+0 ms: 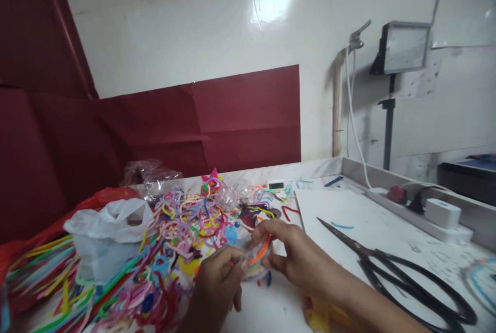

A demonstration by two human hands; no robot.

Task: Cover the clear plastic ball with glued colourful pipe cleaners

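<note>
In the head view, my left hand (217,280) is closed in a pinch at the left edge of a small see-through round piece (256,273). My right hand (296,251) curls over the right side of the same piece, thumb below and fingers above. A bent orange pipe cleaner (260,253) lies along it, between my hands. Fingers cover part of the piece, and blur hides its exact kind. Close behind it sits a light-blue fuzzy ball (231,234). A tangle of coloured pipe cleaners (182,237) spreads to the left of my hands.
Large black-handled scissors (387,266) lie on a white board (341,209) at the right. A power strip (442,230) runs along the right rim. Left stand a white plastic bag (108,242) and long straight pipe cleaners (42,276). A small digital display (276,185) sits at the back.
</note>
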